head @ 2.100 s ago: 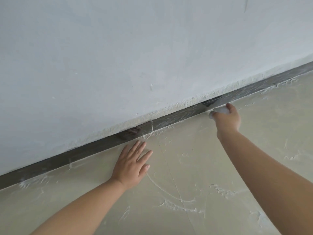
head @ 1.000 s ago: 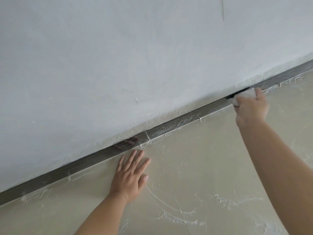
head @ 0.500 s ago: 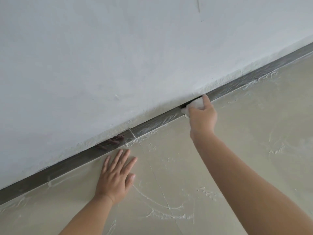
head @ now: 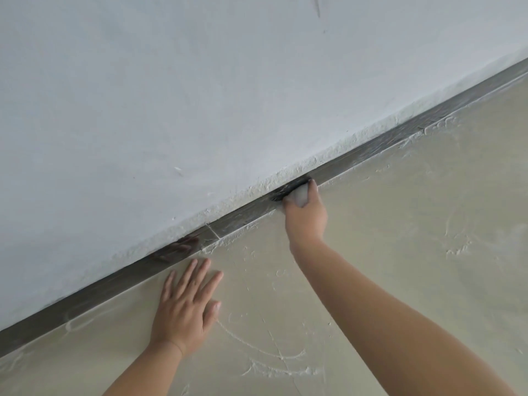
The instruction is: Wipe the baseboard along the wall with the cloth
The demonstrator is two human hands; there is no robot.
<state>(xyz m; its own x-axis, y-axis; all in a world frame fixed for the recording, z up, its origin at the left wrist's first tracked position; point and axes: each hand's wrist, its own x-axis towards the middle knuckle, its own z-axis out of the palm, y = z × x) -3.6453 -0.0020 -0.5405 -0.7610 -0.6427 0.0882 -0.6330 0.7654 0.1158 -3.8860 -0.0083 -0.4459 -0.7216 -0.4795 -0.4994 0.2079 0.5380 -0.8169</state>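
The right hand point(head: 306, 217) grips a small white cloth point(head: 301, 196) against the dark grey baseboard strip point(head: 371, 160); the left hand point(head: 184, 305) lies flat, fingers spread, on the beige floor point(head: 400, 252).

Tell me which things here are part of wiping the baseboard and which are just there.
Part of the job:
cloth, gripped by the right hand
baseboard, dark strip under the wall

Just there:
left hand, flat on the floor
white wall
white smears on the floor

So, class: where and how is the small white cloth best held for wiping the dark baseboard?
Bunch the small white cloth from the floor side, as the right hand does: the dark baseboard is narrow, so a wad fits its face.
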